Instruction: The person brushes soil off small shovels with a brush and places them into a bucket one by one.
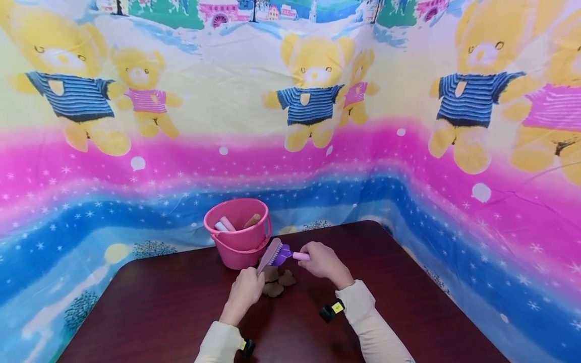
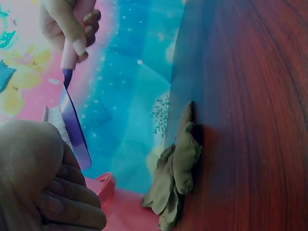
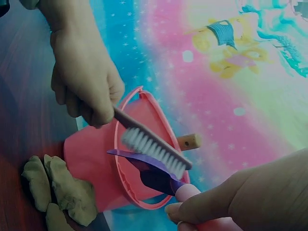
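Observation:
My left hand (image 1: pixel 247 290) grips the handle of a pinkish brush (image 1: pixel 268 257) with white bristles, held up at a slant. In my right hand (image 1: pixel 326 263) is the pink handle of a small purple shovel (image 1: pixel 283 255). The bristles lie against the shovel's blade, as the right wrist view shows with the brush (image 3: pixel 156 149) over the blade (image 3: pixel 150 169). Below both tools, several lumps of brown clay (image 1: pixel 273 289) rest on the table. The left wrist view shows the clay lumps (image 2: pixel 185 161) apart from the hands.
Just behind the tools stands a pink bucket (image 1: pixel 239 258) with its handle hanging down in front. Inside it are a wooden handle (image 1: pixel 252 220) and light-coloured handles (image 1: pixel 227 223). A patterned cloth (image 1: pixel 227 121) hangs behind the dark red table (image 1: pixel 181 302).

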`<control>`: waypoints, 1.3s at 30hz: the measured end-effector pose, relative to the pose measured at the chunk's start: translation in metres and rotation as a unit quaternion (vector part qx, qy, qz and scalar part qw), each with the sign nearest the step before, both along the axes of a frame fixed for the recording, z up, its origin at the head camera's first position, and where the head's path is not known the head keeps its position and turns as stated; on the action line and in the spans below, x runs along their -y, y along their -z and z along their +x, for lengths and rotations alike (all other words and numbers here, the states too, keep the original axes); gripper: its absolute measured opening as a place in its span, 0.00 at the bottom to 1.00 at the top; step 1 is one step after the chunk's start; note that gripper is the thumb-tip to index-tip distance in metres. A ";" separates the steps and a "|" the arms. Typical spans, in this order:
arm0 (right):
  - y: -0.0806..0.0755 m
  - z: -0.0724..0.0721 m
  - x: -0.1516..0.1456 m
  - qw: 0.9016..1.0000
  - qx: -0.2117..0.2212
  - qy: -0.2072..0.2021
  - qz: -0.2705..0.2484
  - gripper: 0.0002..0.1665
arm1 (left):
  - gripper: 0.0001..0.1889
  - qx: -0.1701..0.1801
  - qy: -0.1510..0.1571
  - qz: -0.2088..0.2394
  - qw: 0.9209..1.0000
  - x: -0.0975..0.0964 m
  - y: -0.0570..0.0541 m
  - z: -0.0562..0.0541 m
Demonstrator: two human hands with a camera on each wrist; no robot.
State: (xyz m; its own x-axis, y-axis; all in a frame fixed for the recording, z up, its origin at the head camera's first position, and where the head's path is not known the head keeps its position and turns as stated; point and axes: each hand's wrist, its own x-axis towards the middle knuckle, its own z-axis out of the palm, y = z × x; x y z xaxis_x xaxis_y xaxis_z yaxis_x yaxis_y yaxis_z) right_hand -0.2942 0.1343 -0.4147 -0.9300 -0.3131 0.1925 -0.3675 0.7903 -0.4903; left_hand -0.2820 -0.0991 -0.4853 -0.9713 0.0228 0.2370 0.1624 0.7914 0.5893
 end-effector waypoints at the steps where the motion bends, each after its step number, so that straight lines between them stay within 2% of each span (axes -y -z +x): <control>1: -0.001 0.000 -0.001 1.000 -0.002 0.000 0.000 0.07 | 0.18 -0.002 -0.002 -0.001 1.000 0.001 0.001 -0.001; 7: -0.005 0.002 -0.005 1.000 0.003 0.002 -0.003 0.08 | 0.19 0.002 -0.007 0.001 1.000 0.005 0.004 -0.005; 14: -0.010 0.005 -0.007 1.000 -0.018 0.015 0.012 0.09 | 0.19 0.013 -0.016 0.006 1.000 0.014 0.006 -0.009; 22: -0.015 0.007 -0.009 0.999 -0.018 0.026 0.013 0.09 | 0.18 0.019 -0.028 0.001 0.999 0.021 0.007 -0.012; 26: -0.015 0.006 -0.011 1.000 -0.013 0.017 -0.007 0.09 | 0.19 0.025 -0.033 0.001 0.999 0.025 0.009 -0.013; 31: -0.014 0.006 -0.012 1.000 0.005 -0.003 -0.031 0.09 | 0.19 0.031 -0.024 0.008 0.999 0.027 0.011 -0.014; 39: -0.012 0.004 -0.013 1.000 0.018 -0.003 -0.023 0.05 | 0.18 0.023 -0.024 0.031 0.999 0.025 0.005 -0.012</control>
State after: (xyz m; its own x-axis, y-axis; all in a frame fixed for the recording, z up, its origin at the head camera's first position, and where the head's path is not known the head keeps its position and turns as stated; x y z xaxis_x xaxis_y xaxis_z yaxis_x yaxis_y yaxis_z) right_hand -0.2899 0.1478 -0.4026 -0.9351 -0.3098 0.1722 -0.3527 0.7650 -0.5389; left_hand -0.2938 -0.1245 -0.4906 -0.9808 -0.0373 0.1914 0.0967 0.7593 0.6435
